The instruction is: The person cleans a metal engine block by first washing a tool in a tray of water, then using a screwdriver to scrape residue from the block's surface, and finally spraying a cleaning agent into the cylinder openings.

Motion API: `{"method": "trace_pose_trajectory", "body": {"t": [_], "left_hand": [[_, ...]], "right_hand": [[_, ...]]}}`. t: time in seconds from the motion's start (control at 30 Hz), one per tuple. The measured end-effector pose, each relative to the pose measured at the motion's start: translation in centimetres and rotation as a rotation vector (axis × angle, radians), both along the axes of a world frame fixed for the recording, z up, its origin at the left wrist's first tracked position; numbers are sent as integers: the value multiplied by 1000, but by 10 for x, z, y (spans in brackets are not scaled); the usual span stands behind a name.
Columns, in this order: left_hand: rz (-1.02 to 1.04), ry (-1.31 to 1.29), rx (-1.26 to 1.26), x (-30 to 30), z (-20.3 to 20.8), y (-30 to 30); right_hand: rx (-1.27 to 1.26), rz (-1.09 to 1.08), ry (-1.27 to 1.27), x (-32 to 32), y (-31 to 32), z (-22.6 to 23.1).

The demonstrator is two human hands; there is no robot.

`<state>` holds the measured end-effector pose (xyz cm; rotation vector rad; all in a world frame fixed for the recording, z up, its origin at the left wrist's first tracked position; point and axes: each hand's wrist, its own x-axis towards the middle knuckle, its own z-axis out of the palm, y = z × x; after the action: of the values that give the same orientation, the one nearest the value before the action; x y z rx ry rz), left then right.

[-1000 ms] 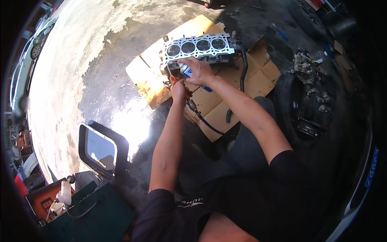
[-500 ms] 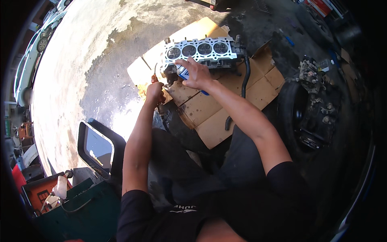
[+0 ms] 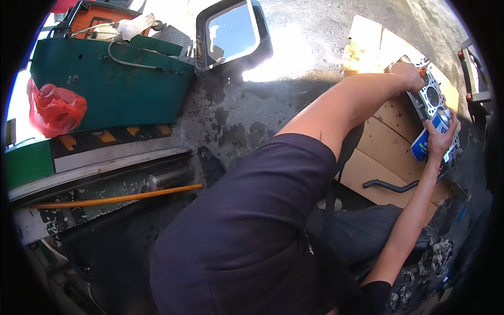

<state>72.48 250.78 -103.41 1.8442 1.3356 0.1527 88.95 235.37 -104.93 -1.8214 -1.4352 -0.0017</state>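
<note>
At the right of the view, a metal engine cylinder head (image 3: pixel 431 95) with round chambers rests on cardboard. My right hand (image 3: pixel 440 140) is wrapped round a blue and white spray can (image 3: pixel 421 144), tilted over the near side of the cylinder head. My left hand (image 3: pixel 405 76) is closed at the other end of the head, round an orange-handled air blow gun (image 3: pixel 422 72); only a bit of its handle shows past the fingers. The gun's tip and hose are hidden by the hand and arm.
Flattened cardboard (image 3: pixel 391 149) carries a black rubber hose (image 3: pixel 391 185). To the left stand a green metal cabinet (image 3: pixel 113 86), a red plastic bag (image 3: pixel 56 109) and a dark-framed mirror (image 3: pixel 262 44). An orange rod (image 3: pixel 121 198) lies lower left. Greasy engine parts (image 3: pixel 420 273) sit lower right.
My view has swung left, so the cylinder head and hands now appear at the right. The spray can, partly covered by my right hand before, shows more fully in its grasp.
</note>
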Motion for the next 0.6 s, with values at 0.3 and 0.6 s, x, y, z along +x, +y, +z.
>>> {"method": "trace_pose_trajectory", "body": {"t": [0.3, 0.6], "left_hand": [[-261, -75, -2, 42, 14, 29], [-370, -86, -75, 48, 10, -14]], "right_hand": [[-68, -86, 389, 74, -1, -25], [143, -232, 471, 82, -45, 17]]}}
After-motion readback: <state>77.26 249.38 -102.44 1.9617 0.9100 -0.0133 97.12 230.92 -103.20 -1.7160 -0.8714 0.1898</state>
